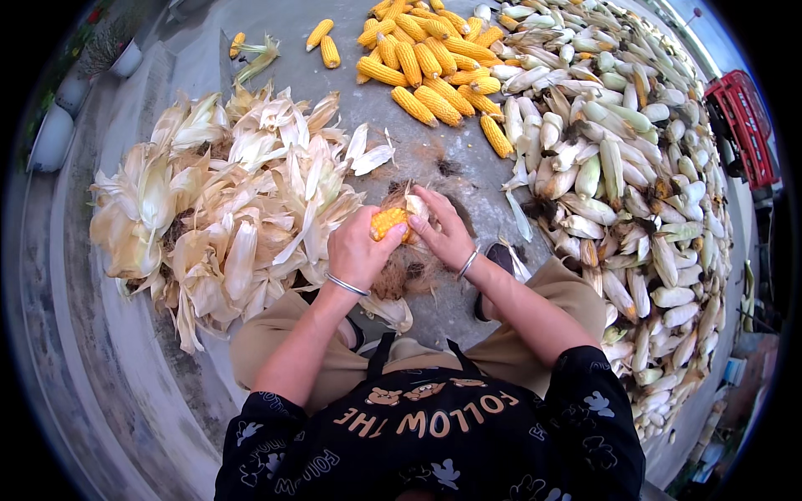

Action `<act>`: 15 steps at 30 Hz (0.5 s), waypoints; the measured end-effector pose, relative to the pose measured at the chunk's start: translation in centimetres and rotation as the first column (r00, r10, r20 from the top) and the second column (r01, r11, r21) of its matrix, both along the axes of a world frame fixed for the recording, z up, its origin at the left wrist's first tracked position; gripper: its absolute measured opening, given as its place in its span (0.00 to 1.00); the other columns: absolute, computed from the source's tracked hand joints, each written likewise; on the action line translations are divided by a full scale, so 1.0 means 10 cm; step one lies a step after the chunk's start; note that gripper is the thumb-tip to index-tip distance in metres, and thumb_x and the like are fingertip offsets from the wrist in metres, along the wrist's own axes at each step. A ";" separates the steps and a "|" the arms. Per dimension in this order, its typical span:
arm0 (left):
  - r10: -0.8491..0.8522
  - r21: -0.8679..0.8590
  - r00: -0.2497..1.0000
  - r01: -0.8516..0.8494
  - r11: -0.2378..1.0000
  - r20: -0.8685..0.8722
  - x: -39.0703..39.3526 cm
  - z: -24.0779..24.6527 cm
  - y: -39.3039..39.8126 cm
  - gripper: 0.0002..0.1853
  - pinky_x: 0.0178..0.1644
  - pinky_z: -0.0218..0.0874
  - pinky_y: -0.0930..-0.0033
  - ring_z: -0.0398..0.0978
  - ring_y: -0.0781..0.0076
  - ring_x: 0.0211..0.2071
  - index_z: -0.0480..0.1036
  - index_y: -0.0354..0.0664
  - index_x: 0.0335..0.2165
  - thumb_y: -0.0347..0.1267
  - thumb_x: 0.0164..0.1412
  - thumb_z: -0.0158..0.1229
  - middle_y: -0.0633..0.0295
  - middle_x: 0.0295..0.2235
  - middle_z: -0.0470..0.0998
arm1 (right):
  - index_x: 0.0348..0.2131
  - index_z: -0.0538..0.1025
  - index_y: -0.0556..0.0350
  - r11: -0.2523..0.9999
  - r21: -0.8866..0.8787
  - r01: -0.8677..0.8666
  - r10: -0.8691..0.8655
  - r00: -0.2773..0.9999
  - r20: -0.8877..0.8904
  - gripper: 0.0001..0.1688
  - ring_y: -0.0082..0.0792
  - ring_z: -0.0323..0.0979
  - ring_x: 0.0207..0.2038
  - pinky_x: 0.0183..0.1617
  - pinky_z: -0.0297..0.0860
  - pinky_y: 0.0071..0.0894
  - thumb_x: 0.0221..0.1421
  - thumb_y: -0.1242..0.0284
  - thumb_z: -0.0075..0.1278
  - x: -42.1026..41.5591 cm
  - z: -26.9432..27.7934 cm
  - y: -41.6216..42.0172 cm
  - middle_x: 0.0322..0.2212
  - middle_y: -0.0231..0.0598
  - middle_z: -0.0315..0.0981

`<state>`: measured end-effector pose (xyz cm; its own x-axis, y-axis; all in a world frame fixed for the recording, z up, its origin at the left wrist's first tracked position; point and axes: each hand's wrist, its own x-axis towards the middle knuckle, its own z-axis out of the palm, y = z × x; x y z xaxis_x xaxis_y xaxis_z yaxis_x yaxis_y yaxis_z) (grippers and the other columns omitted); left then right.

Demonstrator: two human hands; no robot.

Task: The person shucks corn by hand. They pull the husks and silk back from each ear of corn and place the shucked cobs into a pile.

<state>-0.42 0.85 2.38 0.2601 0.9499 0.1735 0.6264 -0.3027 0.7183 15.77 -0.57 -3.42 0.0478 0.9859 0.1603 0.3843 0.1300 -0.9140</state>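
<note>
An ear of corn (388, 223) with yellow kernels partly bared is between my two hands, above the concrete floor. My left hand (361, 245) is closed around its bared part, thumb on the kernels. My right hand (443, 228) grips the pale husk on the ear's other side, its thumb at the edge of the kernels. Brown corn silk (401, 272) lies just below the hands. To the left spreads a heap of loose, dry husks (213, 206). Bare yellow cobs (426, 59) are piled beyond my hands, and a large heap of unhusked ears (620, 163) fills the right.
Concrete steps (125, 294) run along the left, with white planters (51, 139) at their far side. A red vehicle (742, 128) stands beyond the right heap. My shoes are on the concrete floor (448, 313), close to the silk and a loose husk (390, 313).
</note>
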 end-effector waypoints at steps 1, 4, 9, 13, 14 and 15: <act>-0.020 0.047 1.000 0.020 0.999 -0.005 0.01 0.01 -0.01 0.20 0.26 0.61 0.61 0.70 0.55 0.25 0.67 0.36 0.30 0.41 0.43 0.57 0.50 0.24 0.71 | 0.45 0.63 0.63 0.995 -0.068 0.077 -0.087 0.985 -0.151 0.30 0.50 0.56 0.47 0.51 0.52 0.37 0.46 0.62 0.48 -0.02 -0.04 0.02 0.41 0.55 0.61; -0.063 0.165 0.995 0.074 0.983 -0.073 0.11 0.01 -0.10 0.21 0.25 0.61 0.62 0.69 0.55 0.24 0.65 0.37 0.32 0.40 0.43 0.57 0.52 0.24 0.69 | 0.44 0.62 0.68 0.972 -0.116 0.203 -0.197 0.978 0.064 0.29 0.49 0.60 0.44 0.47 0.56 0.36 0.47 0.64 0.47 -0.09 -0.03 -0.02 0.40 0.56 0.62; -0.189 0.207 0.971 0.216 0.954 -0.147 0.24 0.07 -0.27 0.22 0.25 0.60 0.63 0.68 0.56 0.23 0.65 0.36 0.34 0.38 0.42 0.59 0.55 0.24 0.66 | 0.35 0.68 0.63 0.949 -0.038 0.312 -0.315 0.943 -0.104 0.19 0.47 0.68 0.30 0.34 0.63 0.37 0.49 0.65 0.43 0.04 -0.15 0.15 0.25 0.52 0.69; -0.226 0.157 0.963 0.249 0.956 -0.151 0.22 0.00 -0.26 0.23 0.24 0.61 0.62 0.69 0.56 0.23 0.62 0.36 0.34 0.40 0.43 0.57 0.52 0.25 0.66 | 0.26 0.67 0.56 0.962 0.059 0.267 -0.273 0.938 0.212 0.08 0.51 0.67 0.22 0.25 0.62 0.44 0.50 0.69 0.41 0.17 0.05 0.20 0.15 0.51 0.66; -0.230 0.100 0.959 0.248 0.963 -0.166 0.20 -0.03 -0.24 0.24 0.25 0.61 0.61 0.69 0.55 0.24 0.61 0.35 0.34 0.40 0.42 0.57 0.51 0.25 0.67 | 0.26 0.66 0.57 0.966 0.090 0.241 -0.257 0.931 0.260 0.08 0.50 0.66 0.20 0.24 0.62 0.43 0.50 0.70 0.40 0.17 0.11 0.19 0.14 0.49 0.65; -0.234 0.038 0.955 0.245 0.969 -0.184 0.19 -0.05 -0.23 0.25 0.26 0.62 0.60 0.70 0.53 0.24 0.60 0.34 0.34 0.41 0.42 0.57 0.49 0.25 0.68 | 0.26 0.66 0.57 0.970 0.115 0.212 -0.238 0.922 0.305 0.07 0.48 0.66 0.18 0.22 0.61 0.41 0.51 0.71 0.40 0.13 0.17 0.15 0.13 0.47 0.65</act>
<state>1.48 -1.46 1.88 0.5100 0.8454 0.1590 0.6456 -0.4983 0.5787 17.09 0.91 -1.67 0.2016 0.9387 0.2796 0.6772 0.0726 -0.7322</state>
